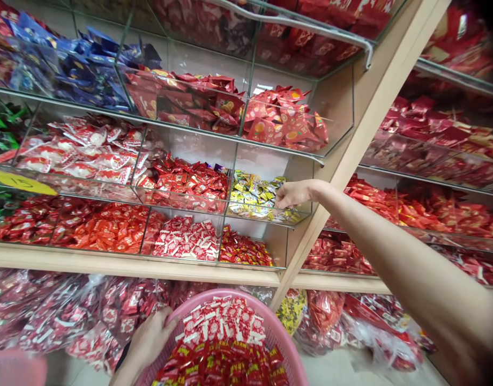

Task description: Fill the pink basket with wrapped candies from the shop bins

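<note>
My right hand (291,194) reaches up into a clear shelf bin of yellow wrapped candies (254,199), its fingers curled down among the wrappers; what they grip is hidden. My left hand (148,336) holds the rim of a pink plastic basket (282,335) low in front of me. The basket carries red-and-white wrapped candies (224,320) toward the back and red-and-yellow ones (214,364) in front.
Tiered clear bins fill the shelving: red candies (186,179) left of the yellow bin, red-and-white ones (186,238) below, blue packets (81,67) at upper left. A wooden post (351,155) divides two shelf sections. Large clear bags of sweets (69,313) lie under the bottom shelf.
</note>
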A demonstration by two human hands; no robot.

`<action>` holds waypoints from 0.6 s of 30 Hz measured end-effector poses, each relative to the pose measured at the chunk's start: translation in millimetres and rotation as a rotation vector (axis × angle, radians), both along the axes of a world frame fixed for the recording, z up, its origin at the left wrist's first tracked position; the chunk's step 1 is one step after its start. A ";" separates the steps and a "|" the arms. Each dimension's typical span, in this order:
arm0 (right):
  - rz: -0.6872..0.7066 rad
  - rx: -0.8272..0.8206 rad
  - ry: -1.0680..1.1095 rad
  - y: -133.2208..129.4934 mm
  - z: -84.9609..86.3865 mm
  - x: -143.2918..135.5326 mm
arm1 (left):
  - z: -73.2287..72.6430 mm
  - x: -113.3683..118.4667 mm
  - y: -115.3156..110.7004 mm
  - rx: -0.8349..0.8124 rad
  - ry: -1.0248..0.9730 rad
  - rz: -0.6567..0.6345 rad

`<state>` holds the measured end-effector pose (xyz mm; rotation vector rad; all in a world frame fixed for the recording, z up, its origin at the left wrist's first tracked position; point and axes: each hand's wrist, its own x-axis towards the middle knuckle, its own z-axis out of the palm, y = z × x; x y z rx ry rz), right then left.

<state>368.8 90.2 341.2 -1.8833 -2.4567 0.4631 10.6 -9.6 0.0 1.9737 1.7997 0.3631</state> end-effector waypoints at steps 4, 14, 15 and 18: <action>-0.046 -0.073 0.035 -6.7 2.7 3.0 | -1.7 -1.1 -0.5 -0.001 -0.003 -0.002; 0.022 0.013 0.207 -16.3 12.7 7.2 | 3.5 0.6 -0.7 -0.013 -0.015 0.036; -0.003 0.104 0.234 -14.1 12.9 7.5 | 2.4 0.4 -0.2 -0.013 -0.017 0.034; -0.124 0.495 0.259 -3.7 7.5 6.8 | -3.4 -1.5 2.0 -0.012 -0.010 0.028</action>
